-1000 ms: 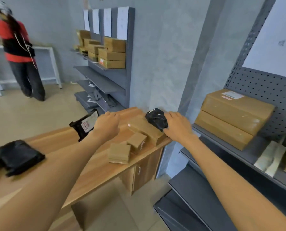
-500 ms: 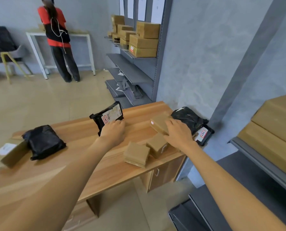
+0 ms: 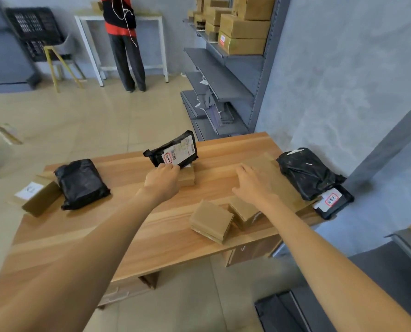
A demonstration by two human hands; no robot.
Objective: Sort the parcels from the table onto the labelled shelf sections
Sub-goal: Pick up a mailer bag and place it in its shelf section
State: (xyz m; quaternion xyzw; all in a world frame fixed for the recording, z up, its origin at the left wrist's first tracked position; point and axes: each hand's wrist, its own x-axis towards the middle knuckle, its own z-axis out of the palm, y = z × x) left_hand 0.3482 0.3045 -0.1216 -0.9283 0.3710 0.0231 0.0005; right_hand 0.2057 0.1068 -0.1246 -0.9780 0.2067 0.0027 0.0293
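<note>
Two hands on table (image 3: 152,236) | my left hand (image 3: 162,180) now pinches labelled black parcel (image 3: 173,152) upright at 12 o'clock; right hand (image 3: 252,183), fingers spread, released black bag (image 3: 305,173) (3 o'clock) | label readable; shelving next

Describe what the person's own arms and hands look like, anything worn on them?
Both forearms are bare right to the frame's edge: no sleeves, gloves, watch, bracelets or rings show. The left hand and right hand show only their backs; fingers carry no markings that can be made out.
</note>
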